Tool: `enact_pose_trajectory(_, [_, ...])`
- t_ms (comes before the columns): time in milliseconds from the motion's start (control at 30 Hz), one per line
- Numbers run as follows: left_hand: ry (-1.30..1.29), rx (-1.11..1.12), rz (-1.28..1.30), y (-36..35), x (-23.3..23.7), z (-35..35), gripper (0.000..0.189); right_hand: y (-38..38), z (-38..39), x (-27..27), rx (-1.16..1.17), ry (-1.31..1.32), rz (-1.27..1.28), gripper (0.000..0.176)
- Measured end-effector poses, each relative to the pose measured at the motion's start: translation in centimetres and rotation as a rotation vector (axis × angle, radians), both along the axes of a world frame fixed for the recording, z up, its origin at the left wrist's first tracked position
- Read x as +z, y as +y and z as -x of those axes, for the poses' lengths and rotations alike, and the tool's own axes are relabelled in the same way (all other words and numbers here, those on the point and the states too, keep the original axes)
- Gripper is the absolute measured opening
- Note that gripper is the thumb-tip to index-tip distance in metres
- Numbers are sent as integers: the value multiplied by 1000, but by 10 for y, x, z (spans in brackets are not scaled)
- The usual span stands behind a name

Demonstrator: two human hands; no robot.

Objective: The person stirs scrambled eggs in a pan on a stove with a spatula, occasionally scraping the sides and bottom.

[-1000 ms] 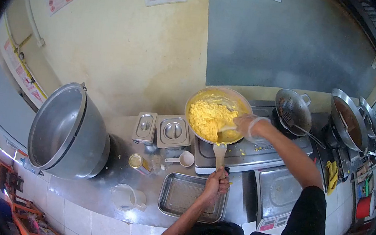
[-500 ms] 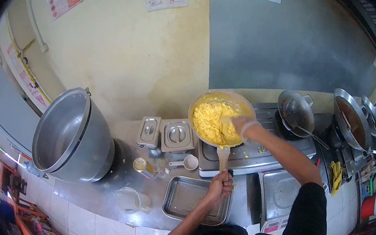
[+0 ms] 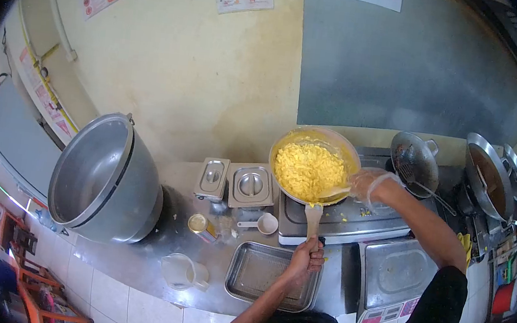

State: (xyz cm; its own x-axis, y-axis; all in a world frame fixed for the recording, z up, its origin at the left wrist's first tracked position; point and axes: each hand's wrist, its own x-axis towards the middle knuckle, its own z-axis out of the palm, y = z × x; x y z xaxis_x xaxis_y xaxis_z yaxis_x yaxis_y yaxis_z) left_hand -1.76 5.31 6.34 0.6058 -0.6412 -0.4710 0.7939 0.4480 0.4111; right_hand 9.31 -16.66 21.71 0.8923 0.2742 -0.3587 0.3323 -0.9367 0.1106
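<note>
A round frying pan (image 3: 335, 140) sits on the stove at the centre, with yellow scrambled egg (image 3: 305, 169) heaped in it. My left hand (image 3: 306, 258) is wrapped round the pan's pale handle (image 3: 313, 218), which points toward me. Over the pan's right rim, my right hand (image 3: 372, 185), in a clear plastic glove, is closed on a pale spatula (image 3: 333, 192). The blade of this spatula rests against the egg at the pan's near right side; the hand covers its grip.
A large metal pot (image 3: 107, 190) stands at left. Near the pan are two lidded steel containers (image 3: 249, 187), a white measuring cup (image 3: 266, 224), an open can (image 3: 199, 225), a clear jug (image 3: 182, 271), a wire-racked tray (image 3: 245, 292) and a scale (image 3: 393, 273). Woks (image 3: 419, 162) line the right.
My right hand has moved from over the egg to the pan's right rim, and the spatula now shows clearly. My left hand keeps hold of the handle. The view has shifted slightly.
</note>
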Motion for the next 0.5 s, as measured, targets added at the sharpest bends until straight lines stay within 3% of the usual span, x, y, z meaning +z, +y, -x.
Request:
enact_pose_trajectory(100, [-6, 0, 17, -2, -3, 4, 33, -16, -12, 6, -37, 7, -78, 22])
enact_pose_trajectory(133, [-12, 5, 23, -1, -3, 1, 33, -15, -14, 10, -83, 118, -41, 26])
enact_pose_trajectory(233, [-23, -12, 19, -1, -7, 0, 32, 2, -25, -14, 54, 251, -80, 27])
enact_pose_trajectory(300, [-11, -11, 3, -2, -3, 1, 32, 28, -25, -25, 6, 246, -144, 25])
enact_pose_trajectory(367, [-15, -3, -25, -2, 2, 0, 33, 38, -44, -69, 533, 85, -17, 25])
enact_pose_trajectory(467, [-26, 10, -67, -3, 3, 3, 36, 87, -32, -76, 7, -97, -311, 23])
enact_pose_trajectory(500, [-33, 17, -68, -4, 3, 3, 36, 98, -35, -76, -51, -128, -327, 23])
